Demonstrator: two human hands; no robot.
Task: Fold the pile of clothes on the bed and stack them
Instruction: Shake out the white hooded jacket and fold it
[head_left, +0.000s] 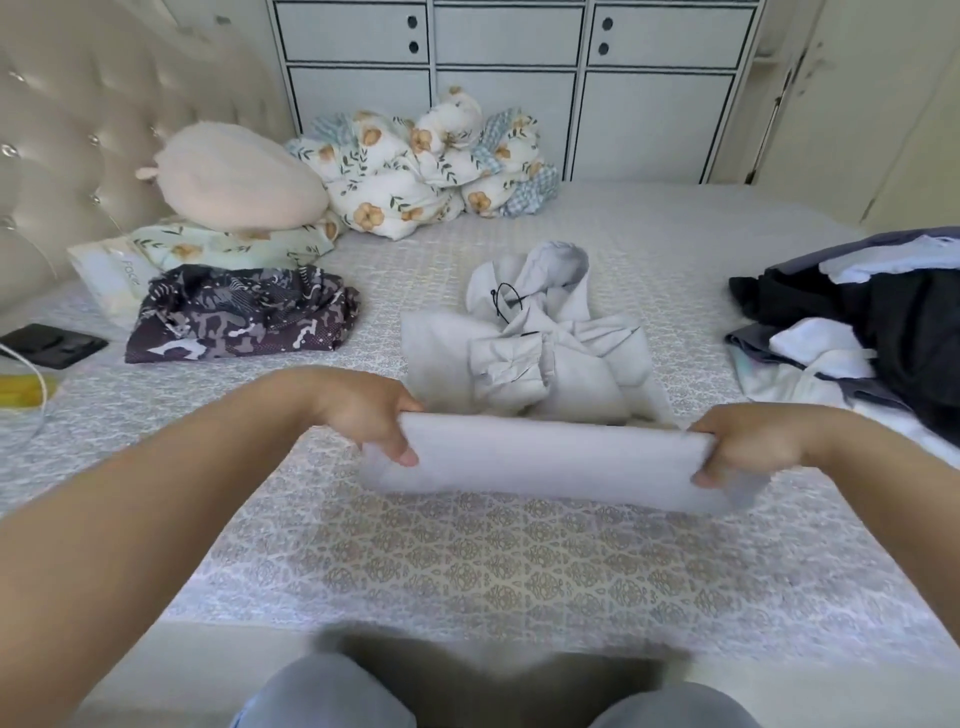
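On bed (467, 561): pale grey hoodie (545, 462), half-folded; left hand (371, 415), right hand (748, 447) pinching hem.

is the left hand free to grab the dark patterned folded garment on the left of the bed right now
Probably not yet: the left hand grips one end of the pale grey hoodie. The dark patterned folded garment lies unobstructed to its left.

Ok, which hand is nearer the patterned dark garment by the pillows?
Left. The left hand grips the grey hoodie's hem end on the patterned garment's side; the right hand grips the far end.
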